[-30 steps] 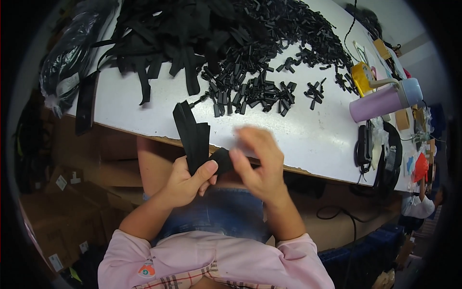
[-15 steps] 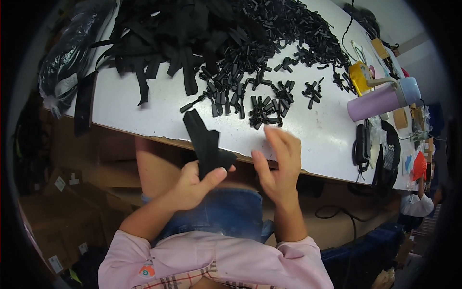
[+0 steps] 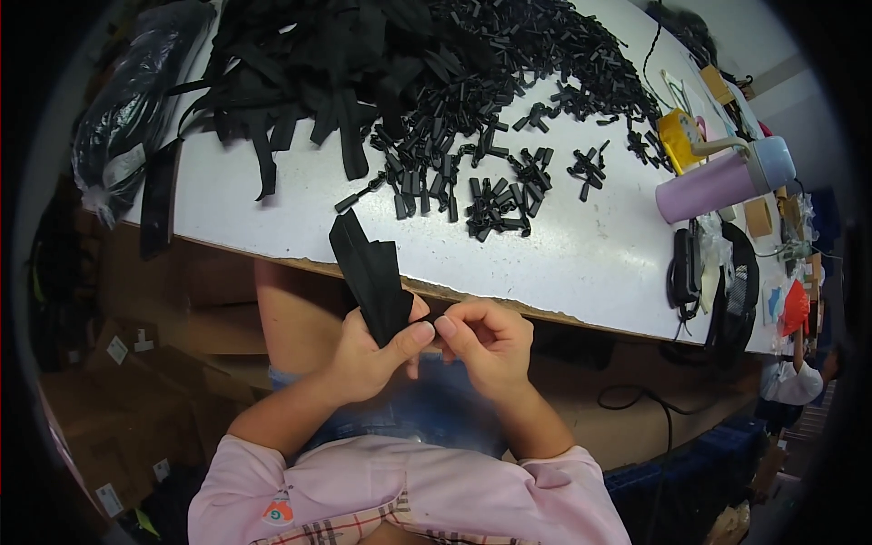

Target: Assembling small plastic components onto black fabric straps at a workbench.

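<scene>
My left hand (image 3: pixel 368 359) is closed around a few folded black fabric strips (image 3: pixel 368 272), which look like zipper tape and fan up toward the table edge. Its thumb presses them low down. Close beside it, my right hand (image 3: pixel 490 343) pinches thumb and forefinger together at a small dark bit by the lower end of the strips. Whether that bit is a strip's end or a separate small part is hidden by the fingers. Both hands are over my lap, just in front of the table. Beyond them lie small black zipper pulls (image 3: pixel 498 207) in loose clusters.
More black strips (image 3: pixel 350 136) are heaped at the back left of the white table (image 3: pixel 300 218), next to a big pile of pulls (image 3: pixel 554 45). A plastic-wrapped bundle (image 3: pixel 136 118) lies far left. On the right are a purple bottle (image 3: pixel 704 186) and a black pouch (image 3: pixel 686 268).
My right hand has come down and left from the table edge to meet my left hand, its fingers closing to a pinch. The strips have shifted slightly left.
</scene>
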Action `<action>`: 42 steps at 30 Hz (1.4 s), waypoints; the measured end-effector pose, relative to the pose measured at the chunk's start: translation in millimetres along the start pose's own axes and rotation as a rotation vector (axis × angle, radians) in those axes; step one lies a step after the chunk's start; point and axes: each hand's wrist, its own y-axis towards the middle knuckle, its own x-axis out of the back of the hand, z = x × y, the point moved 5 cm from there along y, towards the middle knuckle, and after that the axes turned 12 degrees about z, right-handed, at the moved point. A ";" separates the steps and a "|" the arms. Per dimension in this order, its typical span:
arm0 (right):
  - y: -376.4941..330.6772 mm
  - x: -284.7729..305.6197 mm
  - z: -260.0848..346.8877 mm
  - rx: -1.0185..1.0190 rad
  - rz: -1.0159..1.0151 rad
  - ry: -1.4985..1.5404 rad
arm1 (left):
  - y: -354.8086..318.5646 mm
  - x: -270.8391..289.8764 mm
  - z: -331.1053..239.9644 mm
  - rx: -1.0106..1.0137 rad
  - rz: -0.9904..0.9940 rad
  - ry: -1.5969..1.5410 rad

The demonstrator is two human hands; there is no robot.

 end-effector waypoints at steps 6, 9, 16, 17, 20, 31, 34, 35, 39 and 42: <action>1.5 -0.3 5.0 0.223 0.004 -0.339 | -3.1 -0.2 -8.8 -0.008 -0.114 0.128; 3.8 -1.4 -14.5 -0.050 0.085 0.227 | -6.1 -2.7 -22.8 -0.328 0.011 0.663; 39.3 2.7 35.4 0.415 -0.192 -1.187 | -0.9 13.2 -3.2 -0.011 -0.077 -0.108; 46.3 5.6 40.9 0.433 -0.277 -1.437 | -0.3 12.2 -2.7 -0.013 -0.079 -0.107; 54.5 20.9 33.4 0.364 -0.250 -1.560 | 2.7 11.7 -0.7 0.009 -0.111 -0.137; 33.8 21.6 32.6 0.244 -0.096 -0.645 | 3.6 12.5 -9.7 -0.045 -0.200 0.244; 27.2 7.7 28.5 0.212 0.076 -0.406 | 6.1 6.6 -18.2 -0.106 -0.148 0.290; 26.4 5.3 28.2 0.200 0.103 -0.376 | 6.2 6.0 -17.9 -0.106 -0.147 0.292; 25.6 7.6 26.8 0.218 0.135 -0.395 | 7.8 4.8 -19.5 -0.140 -0.108 0.293; 25.6 8.9 24.2 0.221 0.161 -0.372 | 8.3 3.2 -21.1 -0.156 -0.101 0.327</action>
